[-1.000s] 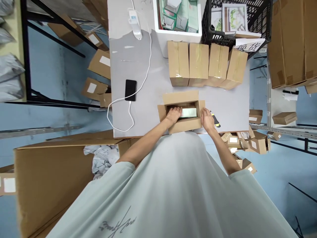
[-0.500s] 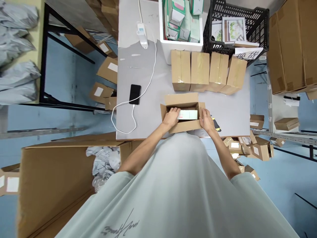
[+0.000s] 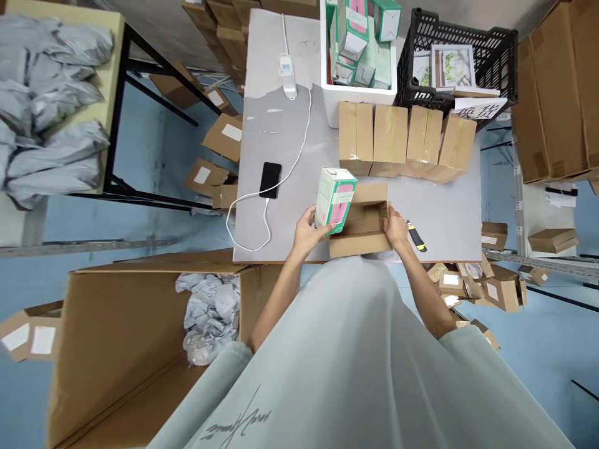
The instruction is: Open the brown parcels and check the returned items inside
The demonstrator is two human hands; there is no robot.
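My left hand (image 3: 309, 234) grips a white, green and pink product box (image 3: 335, 198), tilted, over the left side of an open cardboard box (image 3: 362, 244). The inside of the cardboard box shows bare brown board, though its left end is hidden behind the product box. My right hand (image 3: 396, 228) is closed on the right wall of the cardboard box, thumb at the rim. Just right of that hand, a black and yellow box cutter (image 3: 416, 237) lies on the grey table (image 3: 299, 187).
Several taped cartons (image 3: 390, 140) stand in a row behind. Beyond them are a white bin (image 3: 358, 96) of similar product boxes and a black crate (image 3: 456, 59). A phone (image 3: 270, 180) with a white cable lies left. A large carton (image 3: 131, 349) stands at lower left.
My left hand has lifted the product box out of the cardboard box and tilted it up. My right hand stays at the cardboard box's right side. The camera view has shifted slightly.
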